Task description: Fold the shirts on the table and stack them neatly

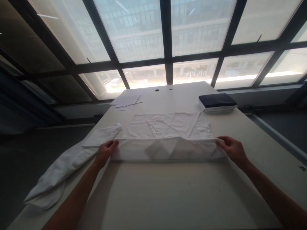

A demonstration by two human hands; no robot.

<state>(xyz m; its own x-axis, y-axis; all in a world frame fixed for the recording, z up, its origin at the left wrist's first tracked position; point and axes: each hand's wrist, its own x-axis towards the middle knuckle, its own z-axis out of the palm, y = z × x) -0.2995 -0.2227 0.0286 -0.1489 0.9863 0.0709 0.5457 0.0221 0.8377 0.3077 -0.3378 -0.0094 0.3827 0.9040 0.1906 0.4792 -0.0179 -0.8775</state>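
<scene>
A white cloth (168, 126) lies spread on the table, its near part folded over into a wide band. My left hand (107, 152) pinches the left end of that band, fingers closed on the fabric. At the band's right end, my right hand (232, 149) grips the upper corner between thumb and fingers. The band is stretched straight between both hands, with its lower edge near the table. Wrinkles and creases show in the flat part beyond it.
Another white cloth (69, 161) lies along the table's left edge, partly beside my left forearm. Papers (127, 100) rest at the back left. A folded dark cloth (217, 100) tops a white stack at the back right. Windows stand behind the table (168, 198).
</scene>
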